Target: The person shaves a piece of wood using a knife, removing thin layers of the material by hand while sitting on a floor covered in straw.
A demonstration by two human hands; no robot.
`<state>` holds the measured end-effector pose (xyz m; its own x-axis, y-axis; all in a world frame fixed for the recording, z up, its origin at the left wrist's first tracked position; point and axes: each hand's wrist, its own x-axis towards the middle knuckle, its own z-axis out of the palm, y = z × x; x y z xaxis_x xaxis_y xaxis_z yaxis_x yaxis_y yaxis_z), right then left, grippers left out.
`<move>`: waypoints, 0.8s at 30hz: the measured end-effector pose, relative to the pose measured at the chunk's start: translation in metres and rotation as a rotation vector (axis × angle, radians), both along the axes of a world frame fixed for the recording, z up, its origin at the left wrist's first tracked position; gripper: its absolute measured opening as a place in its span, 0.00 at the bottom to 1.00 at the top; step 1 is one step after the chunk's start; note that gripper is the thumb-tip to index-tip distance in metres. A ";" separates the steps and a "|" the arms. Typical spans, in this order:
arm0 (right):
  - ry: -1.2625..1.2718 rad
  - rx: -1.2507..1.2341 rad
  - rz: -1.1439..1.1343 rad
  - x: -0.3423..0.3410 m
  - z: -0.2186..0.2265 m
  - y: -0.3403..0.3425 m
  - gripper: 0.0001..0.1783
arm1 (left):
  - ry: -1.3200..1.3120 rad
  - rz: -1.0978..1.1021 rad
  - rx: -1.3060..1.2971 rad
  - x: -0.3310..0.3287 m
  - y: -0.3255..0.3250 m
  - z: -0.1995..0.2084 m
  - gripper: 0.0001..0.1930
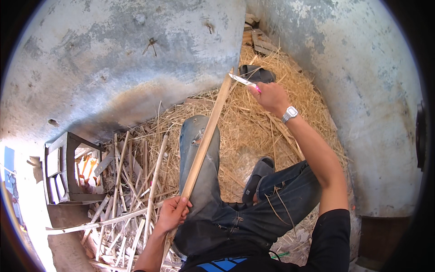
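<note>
A long, flat, pale-brown bamboo strip (pixel 207 137) slants across my bent left leg, its far end up near the wall. My left hand (pixel 174 213) is closed around its lower part, beside my knee. In my right hand (pixel 271 96) is a knife (pixel 241 80) with a pink handle, held in a closed fist. The knife's bright blade points left, and its tip lies at the strip's far end; whether it cuts into the strip I cannot tell. On my right wrist sits a silver watch (pixel 290 113).
Straw-like shavings (pixel 240 136) cover the ground. Several loose strips (pixel 156 181) lie at the left beside a dark wooden frame (pixel 68 167). A black sandal (pixel 257 73) rests on the shavings ahead. Worn grey walls (pixel 149 45) stand to the front and right.
</note>
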<state>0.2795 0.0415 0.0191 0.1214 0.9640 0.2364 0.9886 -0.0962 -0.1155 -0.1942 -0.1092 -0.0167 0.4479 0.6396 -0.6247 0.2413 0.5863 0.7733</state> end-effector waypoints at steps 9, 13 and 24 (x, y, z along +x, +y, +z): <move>-0.087 0.231 0.150 0.043 -0.014 0.004 0.32 | -0.042 -0.062 -0.024 -0.002 0.003 -0.006 0.19; -0.122 0.173 -0.058 0.001 0.007 0.017 0.35 | -0.087 -0.036 -0.017 0.002 0.012 -0.008 0.19; 1.907 0.031 0.037 -0.021 0.011 0.007 0.29 | -0.055 -0.044 0.008 -0.018 0.011 -0.021 0.21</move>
<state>0.2583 0.0482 0.0296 0.1865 0.9705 -0.1528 -0.4356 -0.0578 -0.8983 -0.2120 -0.0977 -0.0380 0.5095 0.6232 -0.5933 0.2235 0.5700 0.7907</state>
